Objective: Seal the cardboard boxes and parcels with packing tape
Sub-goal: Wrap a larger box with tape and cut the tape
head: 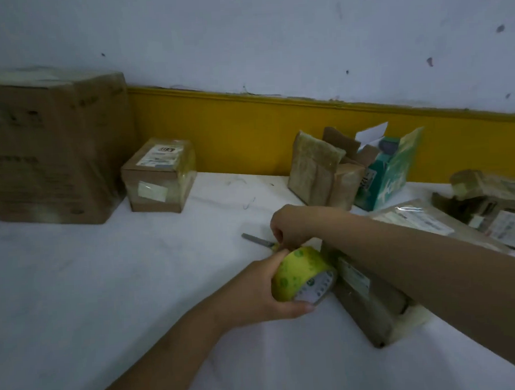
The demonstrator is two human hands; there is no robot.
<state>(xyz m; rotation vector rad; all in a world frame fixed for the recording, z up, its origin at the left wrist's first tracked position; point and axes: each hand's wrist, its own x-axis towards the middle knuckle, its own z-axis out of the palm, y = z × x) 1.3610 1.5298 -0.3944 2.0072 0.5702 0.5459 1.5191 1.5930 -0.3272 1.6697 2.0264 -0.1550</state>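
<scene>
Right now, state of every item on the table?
Yellow-green packing tape roll: gripped in left hand.
Right hand: pinching at the roll's top edge.
Brown parcel beside roll: on edge.
Small taped cardboard box: closed, labelled.
Large brown carton: closed.
Teal printed box: flaps open.

No text can be read with certainty. Blurred dark print is seen on the large box [48, 146] at upper left. A white label [158, 156] with illegible print is carried by the small box [160, 176]. White characters on the teal box [389, 173] cannot be made out.
</scene>
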